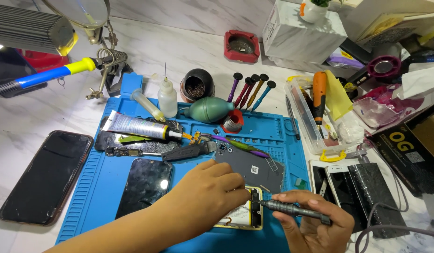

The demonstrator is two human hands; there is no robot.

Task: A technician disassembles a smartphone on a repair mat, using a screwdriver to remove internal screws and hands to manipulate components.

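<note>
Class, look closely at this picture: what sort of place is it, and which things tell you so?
Most likely a phone repair bench: an opened phone on a blue work mat, a soldering iron, and a row of small screwdrivers.

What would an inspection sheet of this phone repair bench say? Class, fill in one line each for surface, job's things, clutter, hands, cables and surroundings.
Surface: blue work mat on a pale marbled table.
Job's things: opened phone under the hands; grey back cover lies just behind it.
Clutter: glue tube, green air blower, row of screwdrivers, dark phone left of the mat, clear tray with an orange tool.
Hands: left hand rests on the opened phone; right hand grips a grey precision screwdriver, tip at the phone's edge.
Cables: grey cable loops at the right.
Surroundings: soldering iron on a stand, magnifier, white box, red ashtray.
</note>
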